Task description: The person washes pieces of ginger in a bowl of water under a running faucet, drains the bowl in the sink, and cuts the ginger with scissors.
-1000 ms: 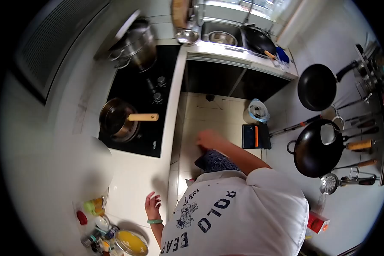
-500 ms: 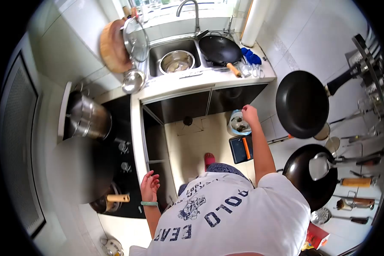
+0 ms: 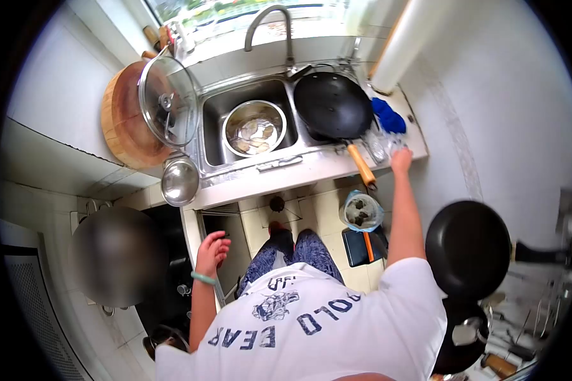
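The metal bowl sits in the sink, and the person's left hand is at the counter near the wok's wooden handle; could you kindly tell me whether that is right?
Not quite: the head view shows the right hand at the counter near the wok's wooden handle. The metal bowl does sit in the sink.

White counter [image 3: 235, 186], blue bundle [image 3: 388, 116], clear items [image 3: 376, 147]

- Your left hand [image 3: 211, 254] is free, fingers [image 3: 220, 246] loosely curled, forearm [image 3: 203, 312] pointing near twelve o'clock.
- Your right arm [image 3: 405, 219] stretches toward twelve o'clock; your right hand [image 3: 400, 160] shows indistinct fingers.
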### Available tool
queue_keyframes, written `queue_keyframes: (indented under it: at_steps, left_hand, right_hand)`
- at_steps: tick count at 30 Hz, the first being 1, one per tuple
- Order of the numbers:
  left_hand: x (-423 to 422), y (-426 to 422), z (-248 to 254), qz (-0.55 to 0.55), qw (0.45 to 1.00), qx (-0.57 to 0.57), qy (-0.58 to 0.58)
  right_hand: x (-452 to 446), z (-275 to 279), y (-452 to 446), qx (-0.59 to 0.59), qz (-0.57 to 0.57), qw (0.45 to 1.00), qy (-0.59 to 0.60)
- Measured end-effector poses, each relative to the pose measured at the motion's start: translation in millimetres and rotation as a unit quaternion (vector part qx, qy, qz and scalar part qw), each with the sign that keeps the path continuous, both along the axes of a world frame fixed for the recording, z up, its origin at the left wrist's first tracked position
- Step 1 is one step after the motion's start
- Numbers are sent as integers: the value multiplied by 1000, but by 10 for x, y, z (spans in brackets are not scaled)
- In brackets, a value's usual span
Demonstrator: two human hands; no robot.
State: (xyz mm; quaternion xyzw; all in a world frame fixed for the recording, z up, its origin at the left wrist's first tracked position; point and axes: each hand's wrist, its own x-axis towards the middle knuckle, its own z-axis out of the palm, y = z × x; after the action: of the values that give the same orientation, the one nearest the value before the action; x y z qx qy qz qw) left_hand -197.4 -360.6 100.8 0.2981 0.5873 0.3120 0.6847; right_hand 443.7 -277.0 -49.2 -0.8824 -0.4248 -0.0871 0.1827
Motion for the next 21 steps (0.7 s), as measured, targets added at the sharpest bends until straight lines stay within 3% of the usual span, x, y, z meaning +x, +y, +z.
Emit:
queue_keyframes:
  at_steps: [5, 7, 11, 13, 15, 17, 19, 21]
  left_hand:
    - [378, 956, 27, -76, 996, -23, 36]
    - [605, 1313, 21, -118, 990, -28, 68]
    - [965, 2074, -535, -160, 983, -11, 91]
    - [1202, 2486, -859, -139, 983, -15, 115]
    - [1386, 2875, -1368, -115, 982, -4, 153]
    - [1563, 3265, -1775, -136, 964, 10, 226]
    - [1726, 3500, -2065, -163, 947, 5, 276]
    - [1869, 3705, -2340, -189, 867, 84, 454]
  right_hand:
    - [147, -89, 136, -107, -37, 993, 16]
    - [106, -2, 192, -87, -92, 990, 58]
    - [442, -201, 177, -95, -75, 992, 38]
    - [605, -278, 167, -171, -93, 975, 109]
    - [547, 29, 68, -219, -52, 972, 74]
    - [761, 0, -98, -269, -69, 958, 76]
    - [517, 665, -100, -293, -78, 937, 173]
    - [397, 1071, -94, -355, -152, 888, 251]
